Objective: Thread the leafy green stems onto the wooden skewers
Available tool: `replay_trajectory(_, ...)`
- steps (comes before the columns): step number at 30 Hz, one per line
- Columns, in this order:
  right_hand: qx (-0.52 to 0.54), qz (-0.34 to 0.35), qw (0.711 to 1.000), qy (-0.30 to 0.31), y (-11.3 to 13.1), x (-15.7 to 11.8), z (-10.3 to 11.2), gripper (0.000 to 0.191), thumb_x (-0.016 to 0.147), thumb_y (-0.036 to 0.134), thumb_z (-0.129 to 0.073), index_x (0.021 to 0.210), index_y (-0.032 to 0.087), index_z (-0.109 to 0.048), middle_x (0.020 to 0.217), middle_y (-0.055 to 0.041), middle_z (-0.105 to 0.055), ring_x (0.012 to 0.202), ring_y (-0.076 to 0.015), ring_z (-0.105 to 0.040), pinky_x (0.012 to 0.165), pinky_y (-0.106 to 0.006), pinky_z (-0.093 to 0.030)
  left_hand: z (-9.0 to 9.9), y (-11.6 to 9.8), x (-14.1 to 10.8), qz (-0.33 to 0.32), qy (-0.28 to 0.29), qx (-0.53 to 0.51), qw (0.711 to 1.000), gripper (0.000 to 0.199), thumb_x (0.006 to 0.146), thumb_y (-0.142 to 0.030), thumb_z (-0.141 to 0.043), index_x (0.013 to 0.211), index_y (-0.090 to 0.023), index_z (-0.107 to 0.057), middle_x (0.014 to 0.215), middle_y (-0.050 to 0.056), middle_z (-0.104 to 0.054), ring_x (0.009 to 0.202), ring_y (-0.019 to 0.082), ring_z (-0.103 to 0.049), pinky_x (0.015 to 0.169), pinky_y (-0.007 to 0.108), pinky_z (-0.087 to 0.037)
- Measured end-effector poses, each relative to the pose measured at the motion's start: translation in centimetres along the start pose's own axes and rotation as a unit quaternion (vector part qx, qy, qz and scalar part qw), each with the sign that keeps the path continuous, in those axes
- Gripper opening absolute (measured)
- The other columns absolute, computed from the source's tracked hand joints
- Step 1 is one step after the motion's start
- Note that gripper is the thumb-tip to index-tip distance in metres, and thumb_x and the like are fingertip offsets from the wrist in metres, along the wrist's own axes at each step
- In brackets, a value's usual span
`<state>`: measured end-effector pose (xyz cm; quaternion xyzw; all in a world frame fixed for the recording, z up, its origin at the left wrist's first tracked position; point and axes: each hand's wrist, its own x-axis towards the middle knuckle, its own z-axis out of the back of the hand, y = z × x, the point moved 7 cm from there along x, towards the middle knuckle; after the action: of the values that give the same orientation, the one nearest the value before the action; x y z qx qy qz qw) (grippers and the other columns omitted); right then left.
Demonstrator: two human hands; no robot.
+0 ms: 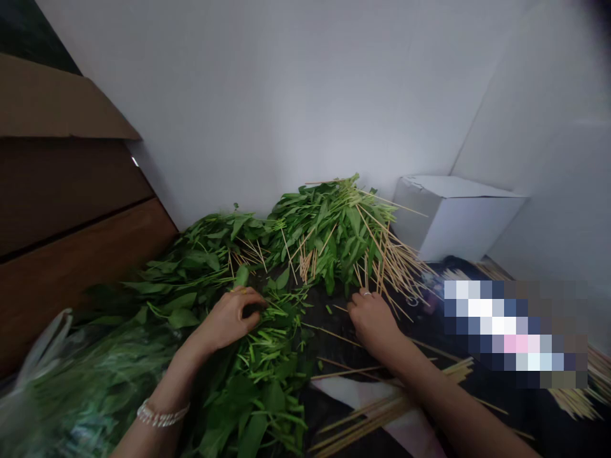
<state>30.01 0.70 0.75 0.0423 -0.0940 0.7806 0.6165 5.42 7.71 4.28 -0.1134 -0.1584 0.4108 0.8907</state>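
Note:
My left hand (233, 318) is among the leafy greens, fingers curled around some stems and a leaf (242, 275) showing just past the knuckles. Its fingertips are partly hidden by the foliage. Cut green stems (272, 346) lie in a heap right below and beside it. My right hand (375, 318), with a ring on one finger, is closed at the lower ends of thin wooden skewers (366, 273); exactly how many it grips is hidden. Beyond both hands rises a large pile of leafy greens (329, 222) with skewers (391, 254) lying across its right side.
A white box (458, 216) stands at the back right by the wall. Loose skewers (363, 420) lie on the dark surface at the front. A clear plastic bag (71, 401) of greens sits front left, beside a cardboard box (62, 191). A blurred-out patch covers the right.

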Motion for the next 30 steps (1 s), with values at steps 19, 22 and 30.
replay_trajectory(19,0.081,0.206,0.937,-0.272,5.5,-2.4,3.3,0.026,0.093,0.010,-0.042,0.113,0.014,-0.057,0.080,-0.0044,-0.057,0.070,-0.0177,-0.048,0.063,-0.031,-0.036,6.4,-3.0,-3.3,-0.046,-0.423,0.061,0.903,0.035,0.092,-0.019,-0.051,0.125,-0.026,-0.060,0.096,0.003,-0.073,0.091,0.018,-0.066,0.091,0.033,-0.045)
replay_trajectory(22,0.123,0.230,0.915,-0.308,6.0,-3.1,3.9,0.029,0.095,0.011,-0.038,0.117,0.011,-0.056,0.078,-0.0049,-0.056,0.070,-0.0169,-0.050,0.063,-0.030,-0.039,5.1,-3.8,-2.5,-0.006,-0.345,-0.031,0.938,0.038,0.091,-0.026,-0.054,0.129,-0.024,-0.056,0.087,0.002,-0.074,0.083,0.017,-0.068,0.086,0.031,-0.048)
replay_trajectory(30,0.202,0.195,0.889,-0.362,5.7,-3.5,4.6,0.040,0.093,0.008,-0.038,0.131,0.011,-0.048,0.084,-0.0074,-0.062,0.076,-0.0163,-0.058,0.067,-0.028,-0.047,-1.0,-4.0,-0.2,0.112,-0.116,-0.496,0.853,0.030,0.073,-0.042,-0.074,0.085,-0.016,-0.065,0.078,0.006,-0.076,0.072,0.021,-0.071,0.074,0.032,-0.054)
